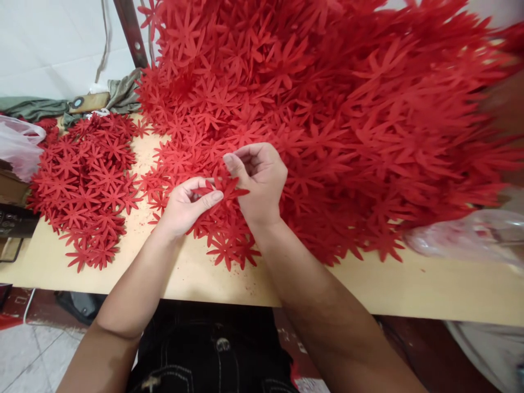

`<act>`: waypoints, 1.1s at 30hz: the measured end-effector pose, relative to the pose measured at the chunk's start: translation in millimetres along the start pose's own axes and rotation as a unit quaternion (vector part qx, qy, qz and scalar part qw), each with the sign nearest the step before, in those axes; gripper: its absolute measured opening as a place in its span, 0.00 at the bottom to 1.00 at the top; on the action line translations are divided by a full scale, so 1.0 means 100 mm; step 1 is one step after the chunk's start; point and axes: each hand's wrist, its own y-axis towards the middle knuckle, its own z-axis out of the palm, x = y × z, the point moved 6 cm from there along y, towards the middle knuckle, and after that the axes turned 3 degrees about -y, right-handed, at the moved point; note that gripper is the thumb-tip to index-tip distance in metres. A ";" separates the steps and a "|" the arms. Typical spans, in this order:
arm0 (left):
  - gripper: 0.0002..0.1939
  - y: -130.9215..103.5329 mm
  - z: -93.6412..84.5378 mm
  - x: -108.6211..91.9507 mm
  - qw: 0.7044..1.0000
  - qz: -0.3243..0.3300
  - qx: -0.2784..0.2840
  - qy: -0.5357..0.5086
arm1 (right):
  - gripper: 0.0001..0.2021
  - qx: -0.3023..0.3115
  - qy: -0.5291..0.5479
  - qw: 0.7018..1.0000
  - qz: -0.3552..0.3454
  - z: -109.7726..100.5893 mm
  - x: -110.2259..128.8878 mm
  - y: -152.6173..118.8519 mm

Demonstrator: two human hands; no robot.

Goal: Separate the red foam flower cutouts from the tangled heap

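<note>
My left hand (182,207) pinches a red flower-shaped cutout (230,190) between thumb and fingers, its narrow petals spreading toward the other hand. Just right of it, my right hand (264,183) is closed, with thumb and forefinger tips close together. Whether something small is between those tips I cannot make out. Beneath and behind both hands lies a big heap of matching red flower cutouts (286,103), reaching across the middle and right of the table. A smaller pile of the same red cutouts (90,185) lies to the left.
The pale wooden table (196,278) has small red scraps on it. At the left edge is a white plastic bag (18,142), and a clear plastic bag (470,237) lies at the right. A green-grey cloth (36,107) and a phone-like object (90,102) rest along the back wall.
</note>
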 end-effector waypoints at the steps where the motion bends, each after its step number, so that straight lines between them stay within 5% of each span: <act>1: 0.21 0.01 -0.02 0.02 1.000 0.000 -0.015 0.003 | 0.13 -0.001 -0.014 1.000 -0.014 0.00 0.02 -0.01; 8: 0.23 0.04 -0.24 -0.07 0.988 0.072 -0.140 -0.001 | 0.19 0.053 0.069 0.996 0.020 0.12 -0.01 -0.01; 16: 0.23 0.05 -0.37 -0.15 0.977 0.133 -0.166 -0.003 | 0.25 0.256 0.181 0.916 0.249 0.36 -0.13 -0.15; 25: 0.20 0.08 -0.54 -0.21 0.963 0.184 -0.195 -0.016 | 0.21 0.118 0.159 0.961 0.194 0.19 -0.23 0.00; 33: 0.19 -0.01 -0.23 -0.19 0.988 0.124 -0.089 0.027 | 0.26 0.134 0.064 0.979 0.141 0.18 -0.08 -0.04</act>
